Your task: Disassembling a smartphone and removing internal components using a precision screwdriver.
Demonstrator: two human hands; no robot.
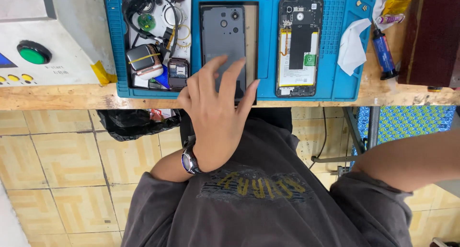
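My left hand (216, 110), a watch (188, 161) on its wrist, reaches over the bench edge with fingers spread. The fingertips rest on the lower part of a grey phone back cover (223, 34), which lies in a dark frame on the blue work mat (338, 82). The hand grips nothing. To the right of the cover lies an opened phone (299, 46) with its battery and boards showing. Of my right arm only the bare forearm (407, 161) shows at the right edge; its hand is out of the picture.
A white tray section (184, 17) at the mat's left holds cables, small cases and loose parts. A white cloth (352, 46) and a blue tube (383, 53) lie at the right. A machine panel with a green button (32, 53) stands left. A black bag (134, 122) hangs under the wooden bench.
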